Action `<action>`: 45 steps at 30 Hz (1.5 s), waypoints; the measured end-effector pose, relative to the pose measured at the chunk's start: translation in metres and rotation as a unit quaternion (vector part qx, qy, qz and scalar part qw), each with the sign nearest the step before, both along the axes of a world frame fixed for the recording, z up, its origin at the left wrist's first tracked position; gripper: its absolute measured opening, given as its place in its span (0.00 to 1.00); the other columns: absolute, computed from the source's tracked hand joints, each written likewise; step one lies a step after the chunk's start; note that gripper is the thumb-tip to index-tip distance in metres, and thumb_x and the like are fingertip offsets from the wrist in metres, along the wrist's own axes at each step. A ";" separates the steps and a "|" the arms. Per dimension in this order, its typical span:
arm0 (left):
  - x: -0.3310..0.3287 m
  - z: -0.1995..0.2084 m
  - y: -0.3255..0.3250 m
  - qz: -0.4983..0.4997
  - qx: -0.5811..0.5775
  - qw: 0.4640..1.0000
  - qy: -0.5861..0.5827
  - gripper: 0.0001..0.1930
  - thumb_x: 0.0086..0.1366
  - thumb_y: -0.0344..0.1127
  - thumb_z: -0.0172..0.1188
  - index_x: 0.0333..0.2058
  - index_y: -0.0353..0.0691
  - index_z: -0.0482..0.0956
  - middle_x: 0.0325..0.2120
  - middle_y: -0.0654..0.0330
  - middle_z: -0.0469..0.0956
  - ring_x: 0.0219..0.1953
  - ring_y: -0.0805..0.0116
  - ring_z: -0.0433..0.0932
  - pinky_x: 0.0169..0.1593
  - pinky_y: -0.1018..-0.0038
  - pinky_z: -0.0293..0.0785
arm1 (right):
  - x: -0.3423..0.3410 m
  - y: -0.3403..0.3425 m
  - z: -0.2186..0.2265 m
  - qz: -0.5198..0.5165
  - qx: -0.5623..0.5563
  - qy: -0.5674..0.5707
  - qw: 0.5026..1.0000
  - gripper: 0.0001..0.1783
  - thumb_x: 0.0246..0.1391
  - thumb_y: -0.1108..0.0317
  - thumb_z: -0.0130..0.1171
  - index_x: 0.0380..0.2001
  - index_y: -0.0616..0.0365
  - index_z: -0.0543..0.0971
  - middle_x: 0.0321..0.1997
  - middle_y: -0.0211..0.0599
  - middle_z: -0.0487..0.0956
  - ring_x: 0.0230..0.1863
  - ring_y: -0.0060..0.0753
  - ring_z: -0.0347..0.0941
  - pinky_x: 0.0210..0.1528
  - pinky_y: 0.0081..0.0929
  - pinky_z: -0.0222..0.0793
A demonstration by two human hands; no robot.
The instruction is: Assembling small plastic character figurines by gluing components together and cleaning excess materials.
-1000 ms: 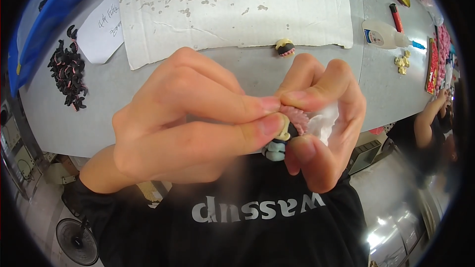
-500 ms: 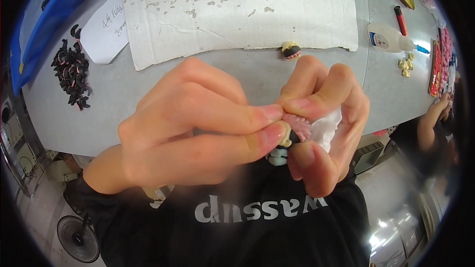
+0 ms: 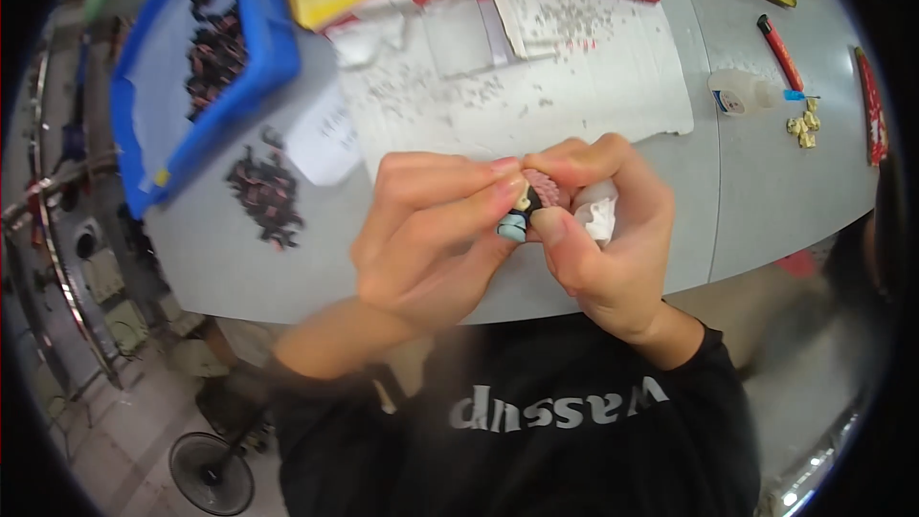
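Observation:
In front of my chest, both hands grip one small painted figurine [image 3: 514, 227] with a pale blue, cream and black body and a ridged pink part [image 3: 543, 188]. My left hand [image 3: 431, 225] is closed, thumb and forefinger pinching the figurine's cream and black side. My right hand [image 3: 627, 215] has its thumb low on the black part and its forefinger at the top of the pink part. A crumpled white tissue [image 3: 599, 220] is tucked in the curled fingers of my right hand. My fingers hide much of the figurine.
Black and pink small parts [image 3: 263, 193] lie heaped at left, near a blue tray [image 3: 278, 38] holding more. White cardboard [image 3: 632, 86] covers the table's far middle. At right are a bottle with a blue tip [image 3: 742, 94], a red cutter [image 3: 780, 53] and small cream-gold pieces [image 3: 804, 124].
My view has shifted, bringing more of the blue tray and the yellow and red boxes into it. Both hands are farther from the camera, still holding the figurine. The loose piece near the cardboard no longer shows.

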State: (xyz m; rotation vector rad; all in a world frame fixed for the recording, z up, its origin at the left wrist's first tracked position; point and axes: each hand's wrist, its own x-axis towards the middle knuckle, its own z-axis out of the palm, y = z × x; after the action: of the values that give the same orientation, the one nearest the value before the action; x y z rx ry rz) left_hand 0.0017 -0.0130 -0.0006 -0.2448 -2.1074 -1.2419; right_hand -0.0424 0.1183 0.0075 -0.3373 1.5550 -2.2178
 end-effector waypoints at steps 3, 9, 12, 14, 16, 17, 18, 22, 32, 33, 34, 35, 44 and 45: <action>0.000 -0.001 -0.006 0.032 -0.035 0.999 0.007 0.22 0.34 0.16 0.62 0.34 0.35 0.74 0.32 0.56 0.75 0.30 0.64 0.72 0.33 0.76 0.68 | -0.002 0.003 0.014 0.029 -0.007 -0.067 0.997 0.11 0.46 0.77 0.53 0.36 0.67 0.71 0.28 0.37 0.72 0.16 0.12 0.60 0.15 0.11 0.55; 0.003 0.008 0.005 -0.007 0.095 0.995 -0.037 0.17 0.46 0.21 0.60 0.37 0.34 0.71 0.34 0.53 0.71 0.36 0.64 0.69 0.40 0.73 0.65 | 0.000 0.007 0.027 0.048 -0.050 -0.180 0.981 0.12 0.50 0.74 0.53 0.39 0.66 0.72 0.23 0.34 0.71 0.11 0.10 0.56 0.11 0.10 0.50; 0.002 0.008 0.004 -0.060 0.170 0.982 -0.062 0.15 0.51 0.23 0.54 0.39 0.32 0.68 0.38 0.51 0.67 0.39 0.64 0.65 0.42 0.73 0.64 | 0.001 0.011 0.025 0.040 -0.046 -0.147 0.987 0.10 0.48 0.76 0.53 0.36 0.66 0.72 0.21 0.31 0.70 0.11 0.10 0.56 0.11 0.10 0.50; 0.001 0.010 0.003 -0.116 0.185 0.972 -0.083 0.14 0.53 0.28 0.51 0.41 0.33 0.67 0.39 0.50 0.66 0.42 0.63 0.64 0.45 0.70 0.62 | 0.002 0.012 0.021 0.040 -0.040 -0.116 0.992 0.10 0.48 0.76 0.54 0.35 0.66 0.71 0.21 0.31 0.69 0.11 0.10 0.57 0.11 0.10 0.49; 0.001 0.007 -0.001 -0.131 0.184 0.969 -0.102 0.15 0.54 0.30 0.49 0.41 0.33 0.66 0.40 0.50 0.66 0.44 0.63 0.62 0.47 0.69 0.60 | 0.002 0.013 0.017 0.048 -0.060 -0.131 0.988 0.10 0.46 0.77 0.54 0.34 0.64 0.70 0.22 0.30 0.69 0.13 0.10 0.56 0.12 0.09 0.49; 0.002 0.007 -0.003 -0.140 0.182 0.966 -0.116 0.16 0.56 0.33 0.47 0.42 0.33 0.65 0.41 0.50 0.65 0.46 0.62 0.61 0.50 0.67 0.58 | 0.002 0.012 0.016 0.055 -0.070 -0.138 0.986 0.10 0.45 0.77 0.55 0.34 0.64 0.70 0.22 0.30 0.69 0.14 0.10 0.56 0.13 0.09 0.49; 0.002 0.008 -0.001 -0.140 0.183 0.966 -0.120 0.16 0.56 0.33 0.47 0.42 0.33 0.65 0.41 0.50 0.65 0.46 0.62 0.61 0.50 0.67 0.58 | 0.003 0.012 0.014 0.063 -0.080 -0.146 0.984 0.11 0.44 0.78 0.55 0.33 0.63 0.69 0.23 0.30 0.69 0.15 0.09 0.56 0.13 0.09 0.49; 0.005 0.019 0.013 -0.183 0.315 0.908 -0.209 0.17 0.56 0.35 0.46 0.43 0.33 0.65 0.42 0.53 0.66 0.49 0.61 0.60 0.54 0.65 0.53 | 0.008 0.009 0.005 0.038 -0.095 -0.132 0.986 0.12 0.42 0.78 0.55 0.32 0.61 0.68 0.26 0.28 0.69 0.20 0.09 0.56 0.19 0.08 0.51; 0.012 0.022 0.017 -0.199 0.244 0.933 -0.171 0.15 0.51 0.27 0.46 0.41 0.33 0.65 0.35 0.53 0.69 0.44 0.60 0.63 0.50 0.65 0.58 | 0.019 0.025 0.013 0.084 -0.071 -0.186 0.976 0.14 0.39 0.81 0.55 0.33 0.61 0.68 0.29 0.30 0.70 0.24 0.09 0.59 0.25 0.11 0.55; 0.014 0.021 0.023 -0.187 0.258 0.934 -0.161 0.14 0.53 0.27 0.45 0.40 0.33 0.64 0.36 0.53 0.68 0.40 0.62 0.65 0.46 0.67 0.61 | 0.021 0.028 0.013 0.067 -0.067 -0.152 0.984 0.14 0.39 0.82 0.54 0.32 0.61 0.67 0.29 0.31 0.71 0.25 0.10 0.60 0.27 0.11 0.56; 0.017 0.020 0.028 -0.183 0.258 0.934 -0.164 0.14 0.53 0.27 0.45 0.40 0.33 0.64 0.36 0.53 0.68 0.40 0.62 0.65 0.46 0.67 0.61 | 0.022 0.030 0.013 0.050 -0.063 -0.118 0.990 0.13 0.39 0.83 0.54 0.31 0.60 0.67 0.29 0.33 0.72 0.26 0.12 0.62 0.28 0.11 0.57; 0.022 0.019 0.031 -0.143 0.301 0.928 -0.164 0.13 0.53 0.27 0.44 0.40 0.33 0.64 0.36 0.52 0.67 0.36 0.64 0.66 0.41 0.70 0.64 | 0.026 0.032 0.011 0.053 -0.062 -0.122 0.989 0.13 0.39 0.83 0.54 0.31 0.60 0.67 0.29 0.33 0.72 0.26 0.12 0.62 0.28 0.11 0.57; 0.045 0.013 0.047 -0.025 0.542 0.815 -0.205 0.12 0.54 0.24 0.43 0.39 0.35 0.65 0.39 0.46 0.67 0.23 0.73 0.71 0.22 0.88 0.65 | 0.026 0.059 -0.006 -0.033 -0.041 -0.127 0.991 0.07 0.47 0.79 0.50 0.32 0.62 0.68 0.32 0.39 0.73 0.23 0.11 0.57 0.28 0.11 0.55; 0.044 0.015 0.049 -0.017 0.560 0.795 -0.231 0.12 0.54 0.23 0.44 0.39 0.35 0.65 0.39 0.46 0.68 0.25 0.71 0.74 0.23 0.88 0.66 | 0.023 0.063 -0.004 0.028 -0.006 -0.141 0.990 0.13 0.45 0.70 0.48 0.36 0.59 0.63 0.39 0.41 0.64 0.24 0.15 0.57 0.28 0.14 0.53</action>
State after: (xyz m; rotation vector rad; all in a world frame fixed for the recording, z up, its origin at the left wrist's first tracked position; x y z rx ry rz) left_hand 0.0454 0.0356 0.0141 0.6120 -1.3157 -2.5024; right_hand -0.0198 0.1812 0.0036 -0.0658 1.3651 -2.1252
